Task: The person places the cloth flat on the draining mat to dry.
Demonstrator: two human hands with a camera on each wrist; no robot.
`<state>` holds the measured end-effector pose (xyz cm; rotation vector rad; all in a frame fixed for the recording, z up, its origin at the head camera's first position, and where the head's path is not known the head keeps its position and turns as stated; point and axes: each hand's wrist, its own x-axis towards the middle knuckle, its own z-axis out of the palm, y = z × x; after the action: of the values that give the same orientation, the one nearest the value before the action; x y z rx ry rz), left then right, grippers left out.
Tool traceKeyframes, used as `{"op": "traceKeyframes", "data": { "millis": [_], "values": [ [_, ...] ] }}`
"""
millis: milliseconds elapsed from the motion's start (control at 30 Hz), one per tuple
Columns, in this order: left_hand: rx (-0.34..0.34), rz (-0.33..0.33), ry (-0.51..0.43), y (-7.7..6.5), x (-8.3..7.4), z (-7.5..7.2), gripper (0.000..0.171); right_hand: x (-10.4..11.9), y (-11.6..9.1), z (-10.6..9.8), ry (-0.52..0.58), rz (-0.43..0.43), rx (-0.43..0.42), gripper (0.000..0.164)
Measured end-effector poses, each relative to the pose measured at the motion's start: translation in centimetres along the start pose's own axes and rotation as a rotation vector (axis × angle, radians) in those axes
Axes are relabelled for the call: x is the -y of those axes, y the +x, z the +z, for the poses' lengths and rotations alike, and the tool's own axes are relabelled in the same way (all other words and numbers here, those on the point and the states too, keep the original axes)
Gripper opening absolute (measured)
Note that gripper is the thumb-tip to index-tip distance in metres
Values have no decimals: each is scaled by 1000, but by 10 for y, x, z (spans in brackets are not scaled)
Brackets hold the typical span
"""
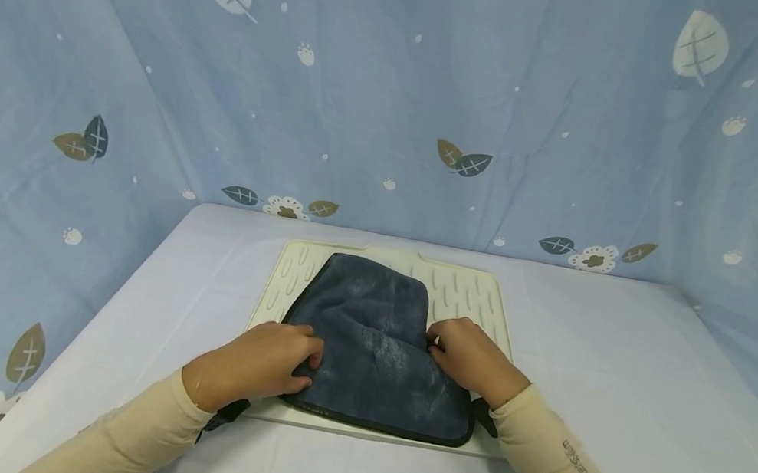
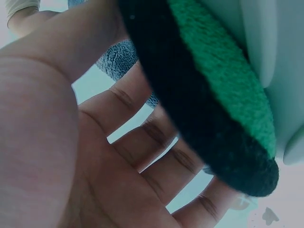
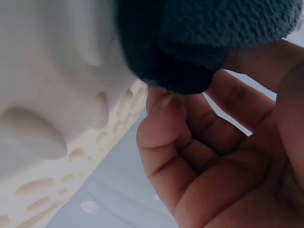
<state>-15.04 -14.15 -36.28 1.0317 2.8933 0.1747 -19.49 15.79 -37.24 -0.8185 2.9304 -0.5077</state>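
A dark blue-grey cloth (image 1: 374,344) with a black bound edge lies crookedly, with soft creases, over a cream ridged board (image 1: 463,292). My left hand (image 1: 262,363) pinches the cloth's left edge between thumb and fingers. From the left wrist camera, the black binding (image 2: 175,85) runs across the fingers and a green-looking strip of pile (image 2: 218,76) shows beside it. My right hand (image 1: 473,358) holds the right edge with curled fingers. In the right wrist view the fluffy cloth (image 3: 232,23) is between thumb and fingers; some fingertips are hidden.
The board rests on a white-covered table (image 1: 613,384). Oval ridges (image 3: 33,135) stand up from its surface. Behind and at both sides hangs a blue curtain (image 1: 380,98) printed with leaves and flowers.
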Motion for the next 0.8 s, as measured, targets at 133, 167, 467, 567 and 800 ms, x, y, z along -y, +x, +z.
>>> {"op": "traceKeyframes", "data": {
  "millis": [133,167,467,567,800],
  "values": [
    [8,-4,0,-1,0,1,21,2,0,2,9,1,11,9],
    [7,-4,2,-1,1,1,21,2,0,1,11,8,6,8],
    [9,-8,-2,-1,1,1,21,4,-3,-9,-6,49,-45,7],
    [8,-7,1,-1,1,1,21,2,-4,-13,-13,79,-66,4],
    [22,-15,-12,0,1,0,21,-3,-7,-21,-40,145,-105,18]
  ]
}}
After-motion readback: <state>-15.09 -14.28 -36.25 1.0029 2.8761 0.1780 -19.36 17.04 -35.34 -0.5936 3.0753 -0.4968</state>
